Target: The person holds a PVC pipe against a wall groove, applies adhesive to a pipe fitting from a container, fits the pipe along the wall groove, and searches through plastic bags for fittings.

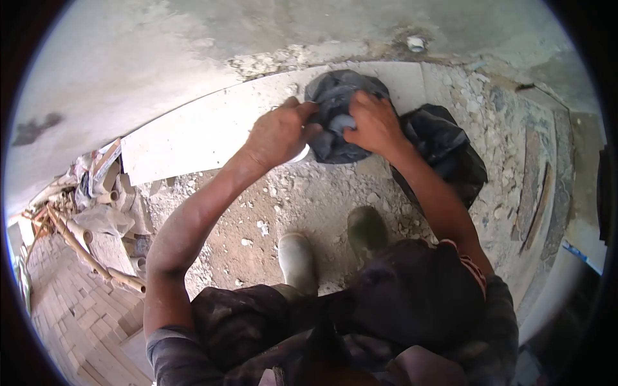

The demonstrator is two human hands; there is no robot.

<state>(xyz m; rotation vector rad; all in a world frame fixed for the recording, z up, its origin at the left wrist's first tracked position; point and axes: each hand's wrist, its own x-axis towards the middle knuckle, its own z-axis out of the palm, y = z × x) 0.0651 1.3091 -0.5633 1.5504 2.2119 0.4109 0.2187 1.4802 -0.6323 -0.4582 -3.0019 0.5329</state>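
A black plastic bag (335, 87) stands with its mouth open on a long white board (193, 132) by the wall. My left hand (280, 132) is closed on the bag's left rim. On its other side, my right hand (376, 125) grips the right rim with bent fingers. Something pale (341, 122) shows inside the bag between my hands; what it is cannot be made out. Below my left hand a white rounded edge (301, 154) shows, mostly hidden. A second black bag (441, 138) lies to the right, partly behind my right forearm.
Rubble (257, 219) covers the ground around my boots (297, 260). A rough wall (180, 45) rises beyond the board. Pipes or poles (80, 241) and scrap lie at the left, beside brick paving (77, 315). Long strips (537, 199) lie at the right.
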